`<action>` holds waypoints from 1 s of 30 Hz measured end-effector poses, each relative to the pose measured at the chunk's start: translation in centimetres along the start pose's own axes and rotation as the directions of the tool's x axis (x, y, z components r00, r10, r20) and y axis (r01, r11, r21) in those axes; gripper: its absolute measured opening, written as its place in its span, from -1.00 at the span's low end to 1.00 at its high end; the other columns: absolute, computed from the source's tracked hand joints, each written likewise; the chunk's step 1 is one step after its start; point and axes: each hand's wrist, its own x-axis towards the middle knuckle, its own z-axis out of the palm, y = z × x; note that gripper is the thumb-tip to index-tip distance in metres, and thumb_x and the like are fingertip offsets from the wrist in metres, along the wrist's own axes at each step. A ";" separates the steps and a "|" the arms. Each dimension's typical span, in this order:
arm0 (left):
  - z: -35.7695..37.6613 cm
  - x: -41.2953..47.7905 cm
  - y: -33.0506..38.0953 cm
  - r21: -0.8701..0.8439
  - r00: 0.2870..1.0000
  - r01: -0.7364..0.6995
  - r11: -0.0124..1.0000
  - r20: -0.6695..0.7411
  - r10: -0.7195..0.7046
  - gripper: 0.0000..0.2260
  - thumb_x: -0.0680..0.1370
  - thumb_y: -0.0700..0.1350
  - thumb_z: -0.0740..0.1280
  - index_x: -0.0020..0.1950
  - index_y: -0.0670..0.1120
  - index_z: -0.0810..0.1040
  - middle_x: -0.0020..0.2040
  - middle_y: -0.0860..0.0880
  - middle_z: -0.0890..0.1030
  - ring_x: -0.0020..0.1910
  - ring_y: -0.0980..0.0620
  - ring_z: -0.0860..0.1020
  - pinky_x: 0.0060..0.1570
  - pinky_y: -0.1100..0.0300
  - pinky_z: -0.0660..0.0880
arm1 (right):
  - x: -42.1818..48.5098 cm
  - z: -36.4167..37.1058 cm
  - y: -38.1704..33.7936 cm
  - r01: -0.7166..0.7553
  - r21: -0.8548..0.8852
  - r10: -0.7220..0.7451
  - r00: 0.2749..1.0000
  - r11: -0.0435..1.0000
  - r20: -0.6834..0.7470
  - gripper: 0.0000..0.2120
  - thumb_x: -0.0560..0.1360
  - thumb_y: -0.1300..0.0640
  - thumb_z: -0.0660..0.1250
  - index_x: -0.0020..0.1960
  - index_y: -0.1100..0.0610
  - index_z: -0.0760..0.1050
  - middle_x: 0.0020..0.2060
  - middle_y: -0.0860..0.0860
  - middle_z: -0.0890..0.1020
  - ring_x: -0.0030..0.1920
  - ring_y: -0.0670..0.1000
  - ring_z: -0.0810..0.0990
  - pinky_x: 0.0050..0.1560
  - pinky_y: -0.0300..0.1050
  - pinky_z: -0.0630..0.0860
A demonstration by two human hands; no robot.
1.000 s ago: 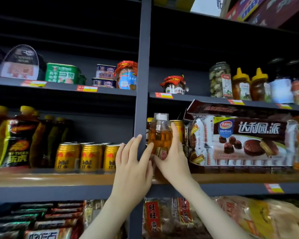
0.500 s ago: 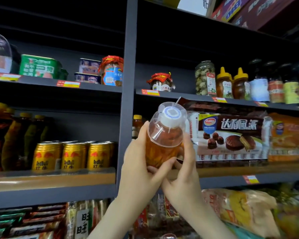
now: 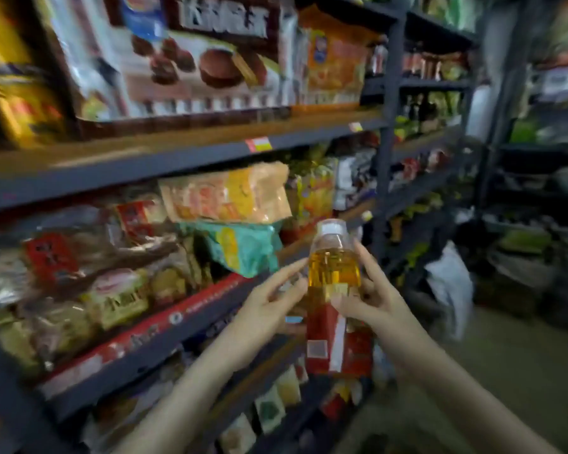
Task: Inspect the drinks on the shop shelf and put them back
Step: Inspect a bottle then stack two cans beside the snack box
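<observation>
Right hand [image 3: 368, 303] grips bottle [image 3: 333, 273] mid-body, left hand [image 3: 269, 303] spread, fingertips at its side. Held clear of the shelf [image 3: 177, 158], the mostly one-hand hold could slip and drop it.

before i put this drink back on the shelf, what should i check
1. Grip: the right hand curls round the bottle at its middle: ok.
2. Support from the left hand: fingers straight beside the bottle, contact unclear: cannot tell.
3. The white cap is on: ok.
4. The bottle is roughly upright: ok.
5. The red label is readable: blurred, cannot tell.
6. A free gap on the wooden shelf: blurred, cannot tell.
</observation>
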 end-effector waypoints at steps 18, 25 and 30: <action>21.7 -4.1 -59.5 0.814 0.679 0.231 0.532 0.257 -0.687 -0.53 0.63 -0.08 0.19 0.52 0.14 0.16 0.42 -0.08 0.36 0.35 -0.05 0.39 0.28 0.15 0.37 | -24.5 -15.1 53.7 -0.878 0.067 0.704 0.332 0.473 -0.628 -0.07 0.34 -0.20 0.44 0.44 -0.46 -0.14 0.30 0.12 0.29 0.22 0.21 0.46 0.25 0.26 0.45; 27.3 -9.1 -83.3 0.939 0.644 -0.059 0.338 0.294 -0.706 -0.35 0.63 0.13 0.15 0.52 0.12 -0.25 0.60 -0.15 -0.07 0.52 -0.15 0.15 0.36 0.03 0.32 | -33.0 -13.7 80.8 -0.980 -0.147 0.759 0.196 0.133 -0.621 -0.11 0.50 -0.06 0.35 0.51 -0.30 -0.27 0.23 0.11 0.24 0.18 0.18 0.46 0.15 0.18 0.51; 27.1 -10.9 -91.0 0.927 0.800 -0.181 0.327 0.332 -0.499 -0.30 0.50 0.15 0.31 0.54 -0.11 0.17 0.49 -0.30 0.23 0.35 -0.31 0.42 0.09 -0.09 0.54 | -36.6 -11.8 91.2 -0.973 -0.216 0.836 0.181 0.078 -0.517 -0.10 0.53 -0.02 0.34 0.47 -0.35 -0.33 0.42 0.18 0.10 0.34 0.22 0.35 0.22 0.22 0.44</action>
